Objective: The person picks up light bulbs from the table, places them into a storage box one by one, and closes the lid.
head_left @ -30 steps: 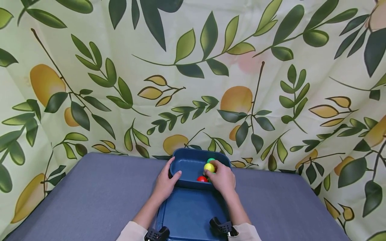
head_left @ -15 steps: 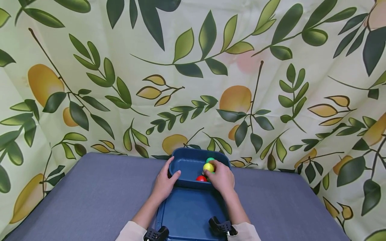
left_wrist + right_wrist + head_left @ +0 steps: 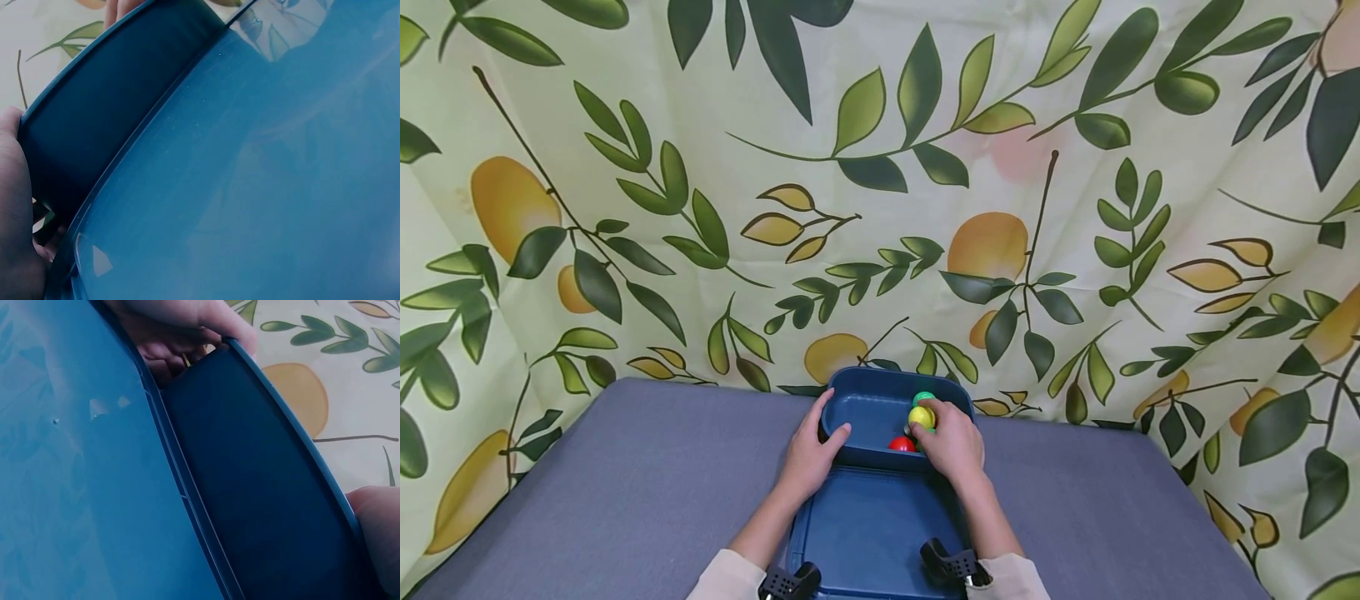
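A dark blue box (image 3: 872, 459) with rounded corners stands at the far edge of the table in the head view. My left hand (image 3: 808, 457) grips its left end, thumb over the rim and fingers outside. Inside the right part, my right hand (image 3: 955, 440) pinches a yellow ball (image 3: 921, 417) between thumb and fingers. A red ball (image 3: 902, 444) lies near the front wall, and a green ball (image 3: 922, 397) shows behind the yellow one. More green, partly covered by my right hand, shows beneath it. Both wrist views show mainly the box's outer wall (image 3: 112, 106).
A flat blue panel (image 3: 883, 525), like a lid or tray, lies directly in front of the box, beneath my forearms. Grey-blue cloth covers the table (image 3: 662, 475). A leaf-and-fruit patterned curtain (image 3: 880, 233) hangs right behind the box.
Both hands keep their places on the box and the yellow ball. The head view shifts only slightly.
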Motion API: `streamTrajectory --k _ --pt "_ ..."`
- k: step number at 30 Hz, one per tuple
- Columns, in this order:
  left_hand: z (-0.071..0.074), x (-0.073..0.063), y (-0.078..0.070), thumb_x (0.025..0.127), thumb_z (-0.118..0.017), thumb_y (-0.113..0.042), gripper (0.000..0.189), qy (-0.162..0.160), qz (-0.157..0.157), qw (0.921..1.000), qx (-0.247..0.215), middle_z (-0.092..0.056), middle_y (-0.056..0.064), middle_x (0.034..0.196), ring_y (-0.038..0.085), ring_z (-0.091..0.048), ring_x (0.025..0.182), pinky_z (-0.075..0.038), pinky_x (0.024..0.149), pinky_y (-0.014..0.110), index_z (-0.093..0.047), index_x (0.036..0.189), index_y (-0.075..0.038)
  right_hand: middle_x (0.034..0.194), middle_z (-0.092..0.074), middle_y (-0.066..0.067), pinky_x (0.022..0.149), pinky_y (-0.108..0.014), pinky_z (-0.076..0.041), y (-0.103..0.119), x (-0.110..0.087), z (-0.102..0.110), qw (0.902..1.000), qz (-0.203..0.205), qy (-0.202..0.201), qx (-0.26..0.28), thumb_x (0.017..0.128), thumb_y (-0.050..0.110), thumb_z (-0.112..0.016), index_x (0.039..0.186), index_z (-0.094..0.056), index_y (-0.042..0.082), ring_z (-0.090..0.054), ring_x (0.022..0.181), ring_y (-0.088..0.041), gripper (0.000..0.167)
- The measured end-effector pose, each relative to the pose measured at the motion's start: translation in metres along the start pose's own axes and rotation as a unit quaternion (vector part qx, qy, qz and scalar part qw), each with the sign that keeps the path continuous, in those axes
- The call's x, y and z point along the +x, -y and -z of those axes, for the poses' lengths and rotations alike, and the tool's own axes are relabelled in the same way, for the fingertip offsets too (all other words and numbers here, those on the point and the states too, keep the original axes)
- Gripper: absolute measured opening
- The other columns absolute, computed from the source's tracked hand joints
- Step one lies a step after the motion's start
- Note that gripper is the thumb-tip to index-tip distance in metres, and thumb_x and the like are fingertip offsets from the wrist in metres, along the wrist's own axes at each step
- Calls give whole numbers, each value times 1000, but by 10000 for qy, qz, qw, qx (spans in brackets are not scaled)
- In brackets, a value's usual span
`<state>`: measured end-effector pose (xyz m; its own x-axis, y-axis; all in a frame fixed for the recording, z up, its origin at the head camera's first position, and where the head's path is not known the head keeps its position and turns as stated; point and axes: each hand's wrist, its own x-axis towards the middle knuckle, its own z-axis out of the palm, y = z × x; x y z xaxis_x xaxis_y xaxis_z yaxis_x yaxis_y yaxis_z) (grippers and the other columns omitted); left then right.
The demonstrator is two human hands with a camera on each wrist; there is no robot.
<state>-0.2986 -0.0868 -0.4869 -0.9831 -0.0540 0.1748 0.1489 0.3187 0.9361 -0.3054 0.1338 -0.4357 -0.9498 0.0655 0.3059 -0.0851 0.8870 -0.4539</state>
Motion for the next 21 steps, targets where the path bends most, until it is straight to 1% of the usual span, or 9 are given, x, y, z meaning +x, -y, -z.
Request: streamTrajectory --k 5,10,17,21 --pt "0 0 -1 99 -64 -29 64 -2 -38 10000 49 -36 12 163 36 -38 149 -31 117 63 -37 157 -31 106 -73 -7 67 -36 -49 0 0 0 10000 -88 37 -6 83 32 -78 119 -73 19 -61 82 -20 38" --pt "0 0 -2 98 -64 -29 64 -8 -44 10000 13 -36 11 164 35 -37 150 -29 118 63 -37 157 -30 105 -74 -8 66 -35 -49 1 0 0 9999 -94 55 -23 85 35 -78 118 -73 17 -61 81 -20 38" --pt "0 0 -1 98 -64 -29 64 -30 -40 10000 70 -36 11 164 36 -37 149 -30 117 64 -37 156 -30 112 -72 -11 71 -40 -52 2 0 1 9997 -222 111 3 86 32 -76 123 -72 15 -63 86 -24 40" --pt "0 0 0 98 -64 -29 64 -25 -34 10000 62 -36 11 164 36 -37 149 -30 117 64 -37 157 -30 113 -72 -11 71 -40 -52 2 1 1 9996 -238 146 23 86 31 -76 124 -71 14 -62 86 -24 42"
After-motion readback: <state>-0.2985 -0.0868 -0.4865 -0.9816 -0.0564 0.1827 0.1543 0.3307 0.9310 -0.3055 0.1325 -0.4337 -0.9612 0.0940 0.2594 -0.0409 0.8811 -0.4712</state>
